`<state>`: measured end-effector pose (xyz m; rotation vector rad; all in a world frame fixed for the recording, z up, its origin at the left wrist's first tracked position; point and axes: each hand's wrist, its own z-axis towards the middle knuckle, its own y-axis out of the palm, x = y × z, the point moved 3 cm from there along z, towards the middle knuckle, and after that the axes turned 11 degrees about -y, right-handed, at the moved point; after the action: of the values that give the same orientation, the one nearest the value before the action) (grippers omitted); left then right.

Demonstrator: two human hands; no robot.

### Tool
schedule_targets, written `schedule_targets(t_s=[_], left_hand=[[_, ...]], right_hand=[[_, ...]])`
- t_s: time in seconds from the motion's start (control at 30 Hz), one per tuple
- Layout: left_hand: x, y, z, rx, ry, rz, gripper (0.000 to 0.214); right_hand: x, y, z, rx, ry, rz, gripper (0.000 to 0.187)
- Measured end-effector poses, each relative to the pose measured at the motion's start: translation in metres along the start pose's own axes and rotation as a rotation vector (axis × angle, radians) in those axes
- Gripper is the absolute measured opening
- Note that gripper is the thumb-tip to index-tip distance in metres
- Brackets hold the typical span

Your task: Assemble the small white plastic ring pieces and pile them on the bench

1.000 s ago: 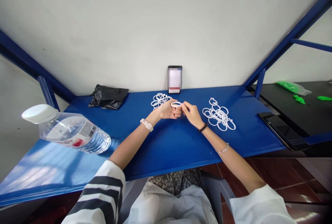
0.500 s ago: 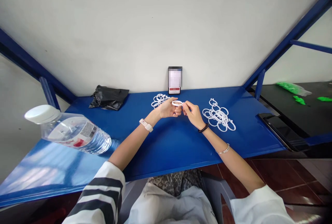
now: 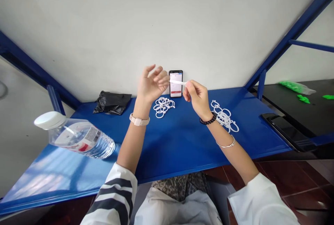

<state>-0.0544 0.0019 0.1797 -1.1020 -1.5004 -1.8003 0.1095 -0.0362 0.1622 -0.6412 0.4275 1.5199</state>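
My right hand (image 3: 197, 96) pinches a white curtain ring (image 3: 179, 82) between thumb and fingers, and the ring is seen nearly edge-on. Raised to its left, my left hand (image 3: 154, 83) has loosely curled, spread fingers, somewhat smeared by motion. Its fingertips are close to the ring's left end; whether they touch is unclear. On the blue table below lies a small pile of white rings (image 3: 161, 106) with little eyelets. A second ring pile (image 3: 222, 116) sits to the right, partly hidden behind my right wrist.
A phone (image 3: 175, 92) leans upright against the wall. To the left are a black plastic bag (image 3: 112, 103) and a water bottle (image 3: 78, 136). A dark phone-like device (image 3: 284, 129) lies at the right edge of the blue table (image 3: 172, 148). Green pieces in a bag (image 3: 294, 86) lie farther right.
Both hands have risen, with the ring lifted in front of the phone. My left hand has let go of the ring and opened. The left ring pile now shows fully.
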Motion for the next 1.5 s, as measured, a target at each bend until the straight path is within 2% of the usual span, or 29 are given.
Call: schedule_targets(t_s=[0.1, 0.17, 0.27, 0.4, 0.63, 1.1, 1.5], left_hand=[[0.012, -0.002, -0.002, 0.012, 0.179, -0.085, 0.033], [0.013, -0.001, -0.002, 0.006, 0.21, -0.089, 0.034], [0.008, 0.003, -0.001, -0.024, 0.168, -0.062, 0.035], [-0.002, 0.012, 0.003, -0.083, 0.043, -0.091, 0.037], [-0.013, 0.021, 0.004, -0.163, -0.098, -0.243, 0.034], [-0.017, 0.03, 0.0, -0.237, -0.181, -0.168, 0.052], [-0.019, 0.032, 0.002, -0.284, -0.197, -0.066, 0.047]], right_hand=[[-0.017, 0.005, 0.01, -0.025, -0.049, -0.008, 0.048], [-0.026, 0.006, 0.016, -0.034, -0.076, -0.011, 0.047], [-0.038, 0.005, 0.023, -0.04, -0.101, -0.009, 0.046], [-0.048, 0.005, 0.03, -0.05, -0.119, 0.003, 0.048], [-0.048, 0.008, 0.032, -0.028, -0.163, 0.032, 0.047], [-0.045, 0.009, 0.028, -0.035, -0.092, 0.051, 0.046], [-0.033, 0.004, 0.027, -0.152, -0.048, 0.033, 0.049]])
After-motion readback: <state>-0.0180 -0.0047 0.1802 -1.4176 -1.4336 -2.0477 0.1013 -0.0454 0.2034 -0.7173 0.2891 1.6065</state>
